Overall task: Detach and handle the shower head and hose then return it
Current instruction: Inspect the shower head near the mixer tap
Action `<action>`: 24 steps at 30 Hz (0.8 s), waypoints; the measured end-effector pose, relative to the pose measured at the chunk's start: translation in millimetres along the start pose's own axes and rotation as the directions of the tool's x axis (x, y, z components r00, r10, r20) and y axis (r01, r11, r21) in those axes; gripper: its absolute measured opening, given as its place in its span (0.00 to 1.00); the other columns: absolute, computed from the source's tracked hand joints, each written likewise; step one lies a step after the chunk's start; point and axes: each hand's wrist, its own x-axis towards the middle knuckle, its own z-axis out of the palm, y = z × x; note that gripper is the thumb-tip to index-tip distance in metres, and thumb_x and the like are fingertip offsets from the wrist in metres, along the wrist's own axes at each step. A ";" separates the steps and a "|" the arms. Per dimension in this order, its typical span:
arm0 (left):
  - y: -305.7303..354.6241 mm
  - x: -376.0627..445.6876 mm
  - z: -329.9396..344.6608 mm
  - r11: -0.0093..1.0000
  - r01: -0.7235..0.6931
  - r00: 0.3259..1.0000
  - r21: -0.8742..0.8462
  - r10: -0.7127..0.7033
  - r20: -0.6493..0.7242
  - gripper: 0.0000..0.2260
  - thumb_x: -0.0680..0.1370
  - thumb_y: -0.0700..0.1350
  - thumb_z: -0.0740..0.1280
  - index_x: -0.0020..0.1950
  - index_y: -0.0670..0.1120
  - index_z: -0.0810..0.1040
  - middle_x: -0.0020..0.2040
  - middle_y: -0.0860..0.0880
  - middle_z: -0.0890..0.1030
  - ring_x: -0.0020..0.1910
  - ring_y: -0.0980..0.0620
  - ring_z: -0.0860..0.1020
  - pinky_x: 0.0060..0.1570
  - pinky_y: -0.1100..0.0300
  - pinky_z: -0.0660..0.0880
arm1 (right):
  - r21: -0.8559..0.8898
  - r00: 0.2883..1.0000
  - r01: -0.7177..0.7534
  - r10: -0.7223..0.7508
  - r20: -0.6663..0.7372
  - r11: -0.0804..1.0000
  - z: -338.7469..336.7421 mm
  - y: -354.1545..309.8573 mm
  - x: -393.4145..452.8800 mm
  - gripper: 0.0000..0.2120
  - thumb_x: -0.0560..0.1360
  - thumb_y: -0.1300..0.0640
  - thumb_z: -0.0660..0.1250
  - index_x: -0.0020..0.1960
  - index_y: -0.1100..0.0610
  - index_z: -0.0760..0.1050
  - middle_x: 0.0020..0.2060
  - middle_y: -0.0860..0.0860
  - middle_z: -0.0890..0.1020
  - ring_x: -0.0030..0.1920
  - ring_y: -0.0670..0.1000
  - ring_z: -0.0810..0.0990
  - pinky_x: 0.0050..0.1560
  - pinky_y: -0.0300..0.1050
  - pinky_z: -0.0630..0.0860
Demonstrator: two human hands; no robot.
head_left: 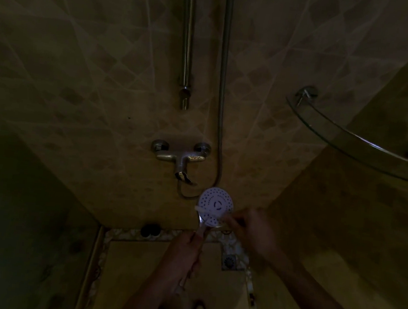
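Handling step: low in the frame, the left hand [185, 248] grips the head's [215, 210] handle; the right hand [250, 231] pinches its rim. Hose [222, 80] hangs above. Returning needs lifting toward the rail [188, 39].

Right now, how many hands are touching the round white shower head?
2. The left hand grips its handle below the round white shower head; the right hand touches its right edge.

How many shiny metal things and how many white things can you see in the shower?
Shiny metal: 4: wall rail, hose, tap, shelf bracket
White: 1: shower head, held by the left hands and touched by the right
Total: 5
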 end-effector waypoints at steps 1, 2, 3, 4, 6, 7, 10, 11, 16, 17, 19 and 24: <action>-1.0 0.7 0.3 1.000 0.001 1.000 0.005 -0.001 0.000 0.21 0.78 0.60 0.57 0.37 0.46 0.73 0.28 0.46 0.74 0.19 0.55 0.69 0.19 0.65 0.64 | -0.014 0.999 -0.020 0.019 -0.041 1.000 -4.4 4.0 4.8 0.23 0.75 0.39 0.60 0.23 0.44 0.68 0.20 0.46 0.65 0.24 0.41 0.65 0.29 0.47 0.66; -1.7 1.3 1.1 1.000 0.001 1.000 0.001 -0.001 -0.001 0.20 0.78 0.60 0.57 0.36 0.46 0.73 0.28 0.47 0.74 0.19 0.55 0.70 0.19 0.64 0.64 | -0.038 0.996 -0.040 0.037 -0.084 0.998 -11.0 7.5 10.5 0.23 0.76 0.40 0.60 0.24 0.44 0.69 0.20 0.45 0.67 0.23 0.41 0.66 0.29 0.44 0.64; -1.6 1.6 1.9 1.000 0.002 1.000 -0.006 -0.002 -0.001 0.19 0.79 0.58 0.58 0.36 0.46 0.73 0.27 0.48 0.74 0.19 0.55 0.70 0.18 0.64 0.64 | -0.067 0.992 -0.069 0.062 -0.112 0.995 -18.7 10.6 16.4 0.22 0.76 0.41 0.60 0.25 0.45 0.71 0.22 0.44 0.70 0.25 0.41 0.69 0.30 0.42 0.65; -0.9 1.9 2.8 1.000 0.002 1.000 -0.011 -0.002 -0.002 0.19 0.79 0.57 0.58 0.36 0.47 0.73 0.26 0.48 0.74 0.18 0.55 0.69 0.18 0.64 0.63 | -0.091 0.988 -0.109 0.097 -0.123 0.990 -25.0 13.6 21.7 0.21 0.77 0.42 0.60 0.28 0.47 0.74 0.25 0.45 0.74 0.28 0.44 0.73 0.31 0.42 0.67; 0.5 2.3 4.5 1.000 -0.005 1.000 -0.011 0.005 -0.008 0.18 0.80 0.55 0.57 0.36 0.47 0.73 0.26 0.49 0.74 0.18 0.55 0.69 0.17 0.65 0.63 | -0.116 0.980 -0.167 0.153 -0.127 0.979 -28.2 19.7 27.6 0.20 0.77 0.41 0.60 0.36 0.52 0.80 0.32 0.51 0.81 0.34 0.50 0.79 0.34 0.44 0.72; 0.9 2.4 5.0 1.000 -0.006 1.000 -0.014 0.006 -0.012 0.17 0.80 0.55 0.57 0.37 0.46 0.73 0.25 0.49 0.74 0.18 0.55 0.69 0.17 0.65 0.63 | -0.108 0.980 -0.172 0.158 -0.125 0.979 -25.8 20.8 27.1 0.21 0.77 0.41 0.60 0.37 0.54 0.81 0.33 0.51 0.82 0.35 0.50 0.80 0.35 0.45 0.73; 0.8 2.5 6.2 0.998 0.017 1.000 -0.068 -0.018 -0.023 0.18 0.79 0.57 0.58 0.38 0.45 0.73 0.25 0.49 0.74 0.17 0.55 0.69 0.16 0.65 0.63 | 0.084 0.993 -0.100 0.104 -0.047 0.991 -9.0 20.4 11.1 0.26 0.74 0.37 0.58 0.32 0.56 0.77 0.26 0.48 0.78 0.28 0.46 0.76 0.31 0.46 0.70; 1.0 2.4 6.2 0.996 0.024 0.999 -0.088 -0.027 -0.025 0.19 0.78 0.58 0.59 0.38 0.44 0.74 0.25 0.49 0.74 0.17 0.54 0.69 0.16 0.65 0.63 | 0.172 0.998 -0.064 0.066 -0.005 0.983 -3.2 21.3 4.7 0.27 0.73 0.35 0.57 0.29 0.56 0.74 0.23 0.47 0.75 0.25 0.43 0.72 0.29 0.45 0.67; 3.6 1.2 6.4 0.997 0.001 1.000 -0.077 -0.001 -0.006 0.23 0.75 0.65 0.60 0.34 0.47 0.75 0.25 0.49 0.73 0.19 0.54 0.69 0.17 0.65 0.64 | 0.181 0.998 -0.052 0.056 -0.016 0.982 -8.3 29.1 3.9 0.24 0.73 0.35 0.58 0.29 0.52 0.74 0.23 0.49 0.75 0.25 0.43 0.71 0.28 0.46 0.69; 4.8 0.9 8.0 0.996 0.004 1.000 -0.084 -0.004 0.001 0.22 0.75 0.64 0.60 0.34 0.47 0.75 0.26 0.48 0.73 0.19 0.54 0.68 0.17 0.64 0.64 | 0.144 0.994 -0.063 0.074 -0.075 0.988 -15.0 29.9 10.3 0.23 0.75 0.38 0.60 0.30 0.53 0.75 0.24 0.49 0.76 0.25 0.44 0.72 0.29 0.45 0.69; 7.5 0.3 11.3 0.994 -0.004 1.000 -0.111 0.005 0.011 0.21 0.76 0.63 0.60 0.34 0.47 0.74 0.26 0.47 0.73 0.18 0.54 0.68 0.17 0.64 0.63 | 0.076 0.984 -0.073 0.084 -0.158 0.994 -25.0 29.1 23.2 0.22 0.77 0.43 0.61 0.32 0.56 0.77 0.26 0.50 0.79 0.27 0.46 0.76 0.30 0.47 0.72; 9.2 2.1 9.0 0.989 0.028 0.999 -0.147 -0.030 -0.016 0.22 0.75 0.63 0.62 0.35 0.45 0.75 0.25 0.48 0.75 0.18 0.52 0.69 0.18 0.64 0.64 | 0.245 0.998 0.027 -0.012 -0.060 0.969 -5.2 29.3 13.2 0.23 0.74 0.38 0.61 0.28 0.53 0.72 0.21 0.46 0.67 0.23 0.41 0.65 0.27 0.44 0.63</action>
